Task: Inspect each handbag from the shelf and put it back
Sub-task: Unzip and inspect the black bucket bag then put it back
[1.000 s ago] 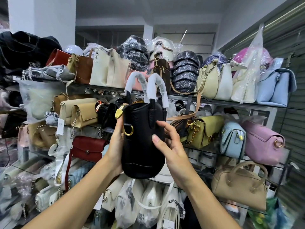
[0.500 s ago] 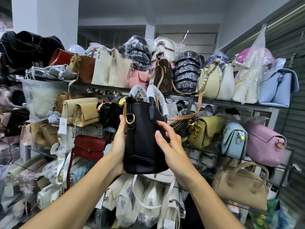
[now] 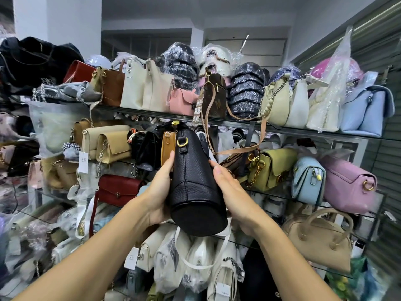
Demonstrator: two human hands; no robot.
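A black pebbled-leather bucket handbag (image 3: 194,181) with gold rings is held between both hands in front of the middle shelf (image 3: 303,130). It is tilted, its top pointing into the shelf and its flat base toward me. My left hand (image 3: 160,192) holds its left side, fingers stretched up along the leather. My right hand (image 3: 230,190) cups the right side and lower edge, thumb against the bag. The wrapped handles are mostly hidden behind the bag's body.
Glass shelves are packed with bags: a tan bag (image 3: 168,146) and black bag (image 3: 147,148) left of the gap, a lime bag (image 3: 271,168), light blue bag (image 3: 308,179) and lilac bag (image 3: 349,185) right. A brown strap (image 3: 236,149) hangs across. White wrapped bags (image 3: 195,261) sit below.
The black bag has gone from upright to tilted, its top moving forward and up into the shelf while its base swung toward me. Both hands slid lower along its sides.
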